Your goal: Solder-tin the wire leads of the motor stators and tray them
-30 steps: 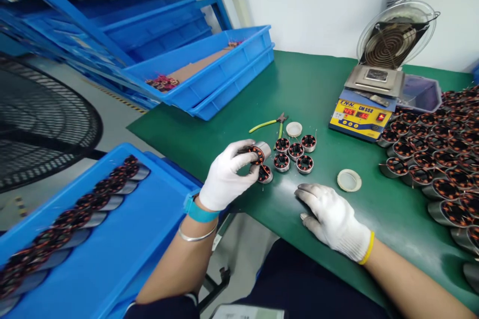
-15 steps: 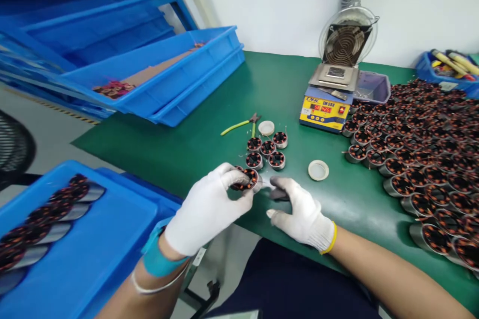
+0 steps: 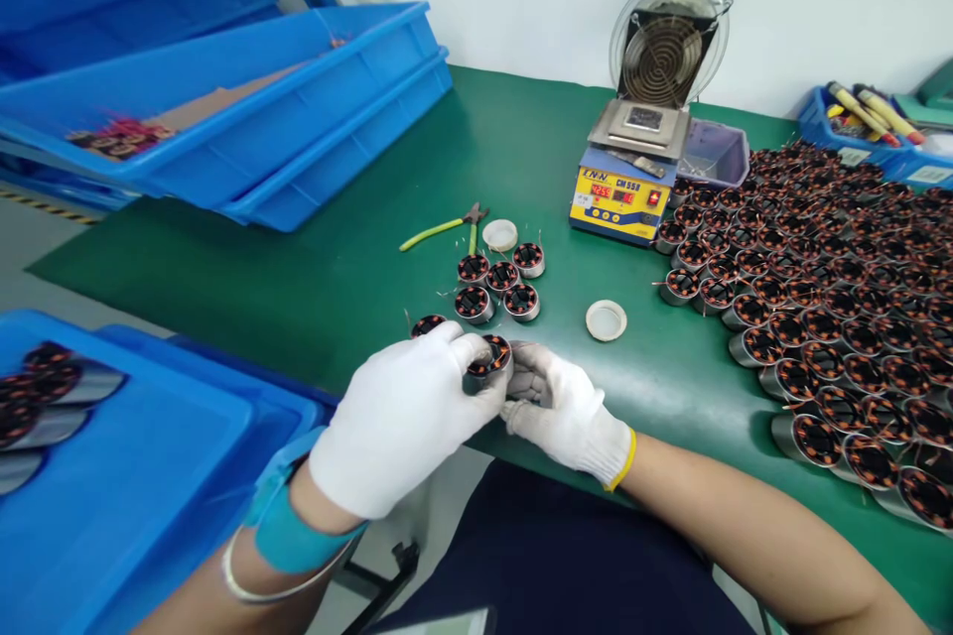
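Between the thumb and fingers of my white-gloved left hand (image 3: 406, 417) is a motor stator (image 3: 489, 357), a metal ring with orange-and-black windings inside. My right hand (image 3: 562, 407), gloved too, has its fingers curled against the right side of that stator, the thumb close to my left thumb. Their exact contact is partly hidden. Another stator (image 3: 429, 324) shows just behind my left hand. Beyond it, several stators (image 3: 502, 276) stand in a small group, with wire ends sticking up.
Green-handled cutters (image 3: 439, 228) and a round white dish (image 3: 499, 235) lie behind the group. A second dish (image 3: 606, 320) sits to the right. Farther back is a yellow-and-blue heating unit (image 3: 614, 206). Rows of stators (image 3: 811, 317) cover the table's right side. Blue trays (image 3: 335, 109) stand left.
My right hand has moved in against the stator, closing the gap between my hands. My left hand still holds it. The view has shifted, so the table items sit farther left and higher.
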Action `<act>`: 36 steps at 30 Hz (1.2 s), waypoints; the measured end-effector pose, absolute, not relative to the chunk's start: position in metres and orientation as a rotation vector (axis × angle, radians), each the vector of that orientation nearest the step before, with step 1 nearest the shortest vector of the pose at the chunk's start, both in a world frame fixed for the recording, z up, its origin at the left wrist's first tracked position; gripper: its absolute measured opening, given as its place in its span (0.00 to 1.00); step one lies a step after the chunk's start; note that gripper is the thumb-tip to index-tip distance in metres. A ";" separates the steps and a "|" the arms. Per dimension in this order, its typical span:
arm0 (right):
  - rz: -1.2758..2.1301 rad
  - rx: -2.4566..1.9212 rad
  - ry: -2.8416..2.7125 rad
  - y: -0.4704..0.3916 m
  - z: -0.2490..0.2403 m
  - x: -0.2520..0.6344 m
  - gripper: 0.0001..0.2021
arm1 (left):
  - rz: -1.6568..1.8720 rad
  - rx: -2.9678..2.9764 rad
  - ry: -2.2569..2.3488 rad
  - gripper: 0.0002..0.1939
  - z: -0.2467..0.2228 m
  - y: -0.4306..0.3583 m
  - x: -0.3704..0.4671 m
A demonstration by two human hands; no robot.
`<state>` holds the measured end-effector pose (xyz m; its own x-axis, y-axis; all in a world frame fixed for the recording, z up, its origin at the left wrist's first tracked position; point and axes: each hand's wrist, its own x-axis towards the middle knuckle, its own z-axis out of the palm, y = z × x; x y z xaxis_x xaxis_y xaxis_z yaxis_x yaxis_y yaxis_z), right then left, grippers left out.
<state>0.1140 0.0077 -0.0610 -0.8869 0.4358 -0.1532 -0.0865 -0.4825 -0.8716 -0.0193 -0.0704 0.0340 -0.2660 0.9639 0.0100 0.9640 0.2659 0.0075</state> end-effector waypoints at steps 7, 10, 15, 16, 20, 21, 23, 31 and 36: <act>2.433 -0.496 -1.361 0.009 -0.062 0.113 0.27 | 0.031 -1.876 -2.467 0.16 0.034 -0.069 -0.016; 2.420 -0.484 -1.352 0.009 -0.065 0.114 0.29 | 0.048 -1.884 -2.453 0.16 0.034 -0.069 -0.013; 2.351 -0.491 -1.430 0.009 -0.070 0.115 0.32 | 0.039 -1.893 -2.388 0.14 0.024 -0.074 -0.013; 2.319 -0.491 -1.482 0.009 -0.070 0.116 0.32 | 0.005 -1.880 -2.367 0.14 0.021 -0.075 -0.014; 2.170 -0.509 -1.667 0.010 -0.068 0.118 0.33 | -0.170 -1.852 -2.293 0.12 0.009 -0.084 -0.015; 2.142 -0.514 -1.701 0.011 -0.067 0.119 0.33 | -0.206 -1.845 -2.282 0.11 0.007 -0.086 -0.016; 2.087 -0.528 -1.779 0.011 -0.065 0.121 0.34 | -0.263 -1.836 -2.255 0.10 0.002 -0.089 -0.016; 1.707 -0.590 -2.142 0.015 -0.055 0.127 0.34 | -0.380 -1.830 -2.160 0.08 -0.007 -0.096 -0.014; 1.720 -0.583 -2.126 0.014 -0.056 0.127 0.35 | -0.434 -1.823 -2.138 0.08 -0.009 -0.096 -0.015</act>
<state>0.1266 0.0136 -0.0563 -0.8566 0.5159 0.0087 0.0993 0.1813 -0.9784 -0.0149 -0.0963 -0.0091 -0.1513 0.8983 0.4125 0.9880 0.1500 0.0357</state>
